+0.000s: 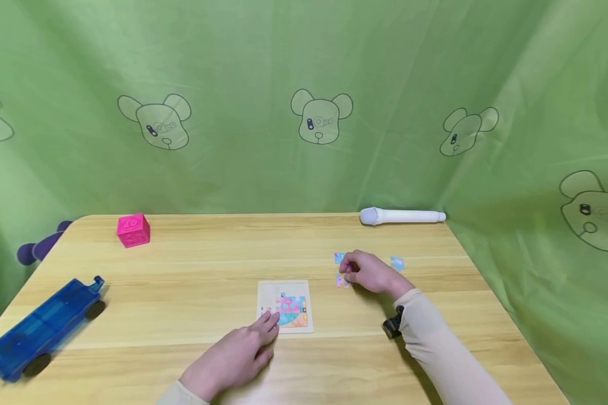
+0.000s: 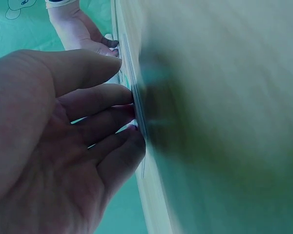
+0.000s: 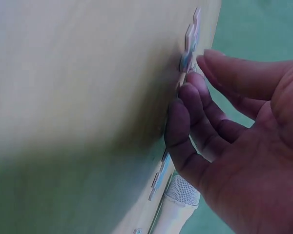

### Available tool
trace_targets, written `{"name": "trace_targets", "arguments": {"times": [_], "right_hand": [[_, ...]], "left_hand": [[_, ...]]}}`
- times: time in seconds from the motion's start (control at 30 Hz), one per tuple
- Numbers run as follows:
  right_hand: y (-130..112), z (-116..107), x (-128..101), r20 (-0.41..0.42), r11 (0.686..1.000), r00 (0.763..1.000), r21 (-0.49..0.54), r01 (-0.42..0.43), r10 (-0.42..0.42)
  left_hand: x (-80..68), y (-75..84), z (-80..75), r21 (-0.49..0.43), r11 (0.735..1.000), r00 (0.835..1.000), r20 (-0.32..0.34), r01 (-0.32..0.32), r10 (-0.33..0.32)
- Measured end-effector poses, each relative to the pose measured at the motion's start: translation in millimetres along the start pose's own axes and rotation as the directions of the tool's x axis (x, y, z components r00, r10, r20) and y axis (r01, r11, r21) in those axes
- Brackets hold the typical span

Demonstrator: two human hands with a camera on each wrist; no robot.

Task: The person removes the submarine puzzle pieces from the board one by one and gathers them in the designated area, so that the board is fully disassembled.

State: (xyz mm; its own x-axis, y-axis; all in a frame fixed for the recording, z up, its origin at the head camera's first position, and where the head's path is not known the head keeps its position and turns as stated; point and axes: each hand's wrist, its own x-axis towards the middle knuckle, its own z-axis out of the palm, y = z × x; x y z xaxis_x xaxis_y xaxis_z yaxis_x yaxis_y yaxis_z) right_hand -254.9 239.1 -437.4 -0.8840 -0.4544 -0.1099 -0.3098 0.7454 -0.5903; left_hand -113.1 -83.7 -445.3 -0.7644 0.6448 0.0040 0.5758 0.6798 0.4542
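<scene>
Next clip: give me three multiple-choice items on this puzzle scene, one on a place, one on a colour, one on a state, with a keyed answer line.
1. Where does the white microphone lie?
A. At the table's far edge, on the right
B. Inside the blue toy trailer
C. On the puzzle board

2. What colour is the cube on the far left of the table?
A. Yellow
B. Pink
C. Black

3. What is the left hand doing?
A. Lifting the cube
B. Hanging off the table
C. Touching the puzzle board with its fingertips

Answers: 1 A, it rests against the green backdrop at the far right edge; 2 B, the head view shows it bright pink; 3 C, straight fingers meet the board's near left corner, while the right hand works at loose puzzle pieces.
</scene>
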Motion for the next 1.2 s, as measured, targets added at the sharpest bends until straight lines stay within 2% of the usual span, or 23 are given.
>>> {"name": "trace_targets", "arguments": {"times": [0.13, 0.37, 0.77, 1.2], "right_hand": [[-4, 4, -1, -0.042, 1.000, 0.999, 0.002, 0.015, -0.015], [-33, 14, -1, -0.052, 0.992, 0.991, -0.009, 0.124, -0.124], [-79, 42, 2, 0.063, 0.982, 0.981, -0.027, 0.186, -0.184], [-100, 70, 13, 0.143, 0.971, 0.971, -0.116, 0.208, -0.191]], "left_hand": [[0.1, 0.2, 0.2, -0.002, 1.000, 1.000, 0.000, 0.004, -0.004], [0.3, 0.5, 0.3, -0.011, 1.000, 1.000, 0.001, 0.009, -0.009], [1.0, -1.5, 0.8, -0.011, 1.000, 1.000, -0.008, -0.002, 0.002], [1.0, -1.9, 0.7, -0.028, 1.000, 1.000, -0.005, -0.005, 0.005]]}}
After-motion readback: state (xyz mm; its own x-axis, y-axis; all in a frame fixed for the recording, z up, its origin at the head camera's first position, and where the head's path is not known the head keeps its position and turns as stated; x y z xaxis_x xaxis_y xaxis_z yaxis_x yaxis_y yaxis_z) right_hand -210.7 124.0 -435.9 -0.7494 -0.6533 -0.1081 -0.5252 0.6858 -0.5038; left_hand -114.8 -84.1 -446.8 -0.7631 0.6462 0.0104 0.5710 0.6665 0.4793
